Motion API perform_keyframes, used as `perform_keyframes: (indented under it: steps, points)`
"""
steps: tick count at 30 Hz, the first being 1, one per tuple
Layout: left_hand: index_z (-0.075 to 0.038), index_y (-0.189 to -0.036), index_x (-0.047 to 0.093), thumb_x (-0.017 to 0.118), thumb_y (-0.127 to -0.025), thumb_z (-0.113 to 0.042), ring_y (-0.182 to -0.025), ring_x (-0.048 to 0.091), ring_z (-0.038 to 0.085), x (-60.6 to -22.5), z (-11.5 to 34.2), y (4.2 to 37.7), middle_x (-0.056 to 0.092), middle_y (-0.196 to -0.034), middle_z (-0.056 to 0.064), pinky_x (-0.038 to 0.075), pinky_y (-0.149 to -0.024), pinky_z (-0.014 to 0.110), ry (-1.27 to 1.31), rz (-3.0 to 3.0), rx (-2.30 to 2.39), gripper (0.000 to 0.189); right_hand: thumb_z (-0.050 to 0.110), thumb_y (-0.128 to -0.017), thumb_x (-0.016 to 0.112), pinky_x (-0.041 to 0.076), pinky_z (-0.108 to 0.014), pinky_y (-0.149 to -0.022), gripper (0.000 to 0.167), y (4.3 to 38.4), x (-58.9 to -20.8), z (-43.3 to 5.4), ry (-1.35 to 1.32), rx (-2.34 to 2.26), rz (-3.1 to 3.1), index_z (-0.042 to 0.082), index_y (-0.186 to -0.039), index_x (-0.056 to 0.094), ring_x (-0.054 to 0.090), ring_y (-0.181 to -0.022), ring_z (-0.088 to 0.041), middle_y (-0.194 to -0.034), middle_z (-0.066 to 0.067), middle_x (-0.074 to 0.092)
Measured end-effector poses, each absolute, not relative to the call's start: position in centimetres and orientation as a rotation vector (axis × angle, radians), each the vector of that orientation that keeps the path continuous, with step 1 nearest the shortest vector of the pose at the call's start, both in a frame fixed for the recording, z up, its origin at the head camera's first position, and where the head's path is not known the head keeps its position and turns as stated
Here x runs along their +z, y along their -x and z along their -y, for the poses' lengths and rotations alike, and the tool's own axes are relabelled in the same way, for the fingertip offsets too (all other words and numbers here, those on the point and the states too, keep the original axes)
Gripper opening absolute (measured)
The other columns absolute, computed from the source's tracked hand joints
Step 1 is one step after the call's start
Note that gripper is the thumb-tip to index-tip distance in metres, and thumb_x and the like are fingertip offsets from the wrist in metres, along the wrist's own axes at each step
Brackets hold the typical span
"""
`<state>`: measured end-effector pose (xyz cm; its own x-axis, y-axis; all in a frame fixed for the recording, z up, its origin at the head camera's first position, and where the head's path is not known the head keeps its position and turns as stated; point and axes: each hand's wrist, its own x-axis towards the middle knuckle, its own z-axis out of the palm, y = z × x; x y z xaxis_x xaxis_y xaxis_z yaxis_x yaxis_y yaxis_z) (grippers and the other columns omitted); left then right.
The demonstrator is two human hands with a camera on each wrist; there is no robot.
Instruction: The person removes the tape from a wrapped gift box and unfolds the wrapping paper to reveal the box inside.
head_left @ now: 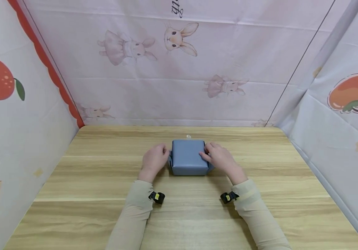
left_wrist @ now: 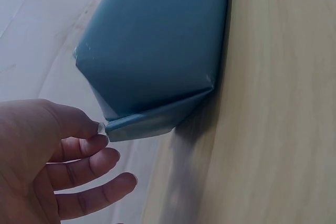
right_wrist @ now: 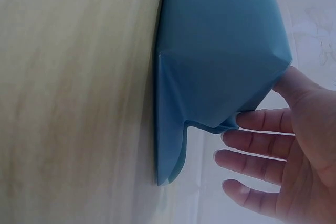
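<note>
A box wrapped in blue paper (head_left: 189, 156) lies on the table, its top smooth. At its left end my left hand (head_left: 155, 159) pinches the tip of a folded paper flap (left_wrist: 147, 123) between thumb and index finger. A small clear bit, like tape (left_wrist: 102, 128), shows at that thumb tip. My right hand (head_left: 221, 158) is at the box's other end, its thumb on the top edge. Its index fingertip touches the loose end flap (right_wrist: 173, 140), which hangs partly unfolded, while the other fingers extend fairly straight beside it.
On the wood-grain table (head_left: 185, 215), a small clear piece (head_left: 188, 136) lies just behind the box. Printed cloth walls (head_left: 179, 104) stand at the back and both sides. A black wrist camera (head_left: 157, 197) is strapped on each sleeve.
</note>
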<state>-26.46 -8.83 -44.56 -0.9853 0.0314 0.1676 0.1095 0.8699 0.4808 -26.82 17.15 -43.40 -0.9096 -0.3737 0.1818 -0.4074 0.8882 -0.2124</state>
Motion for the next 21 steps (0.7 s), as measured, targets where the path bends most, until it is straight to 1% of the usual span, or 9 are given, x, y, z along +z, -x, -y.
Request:
perform_keyframes:
  steps: [7, 13, 21]
  points:
    - [-0.016, -0.075, 0.056, 0.057, -0.096, -0.029, -0.06, 0.052, 0.016, -44.3, 9.5, 26.4, 0.057, -0.069, 0.0, 0.036, -0.052, 0.027, 0.103, 2.902, -0.768, 0.025, 0.039, -0.098, 0.057, 0.044, -0.032, -0.06, 0.031, 26.8, -43.5, -17.2, -0.615, 0.374, 2.909, 0.01, -0.089, 0.058, 0.05, -0.069, -0.017, -0.082, -0.004, 0.056]
    - [-0.015, -0.076, 0.057, 0.056, -0.096, -0.027, -0.06, 0.052, 0.017, -44.2, 9.9, 26.4, 0.057, -0.069, 0.001, 0.036, -0.051, 0.028, 0.08, 2.909, -0.781, 0.023, 0.04, -0.098, 0.056, 0.042, -0.031, -0.059, 0.032, 26.9, -43.6, -17.2, -0.613, 0.373, 2.909, 0.01, -0.088, 0.058, 0.049, -0.068, -0.017, -0.081, -0.004, 0.055]
    - [-0.014, -0.079, 0.06, 0.056, -0.096, -0.028, -0.065, 0.054, 0.018, -44.0, 10.5, 26.5, 0.061, -0.074, 0.002, 0.037, -0.054, 0.029, 0.039, 2.92, -0.786, 0.023, 0.04, -0.098, 0.057, 0.044, -0.032, -0.061, 0.032, 26.8, -43.5, -17.1, -0.605, 0.387, 2.913, 0.009, -0.09, 0.059, 0.05, -0.069, -0.018, -0.082, -0.004, 0.056]
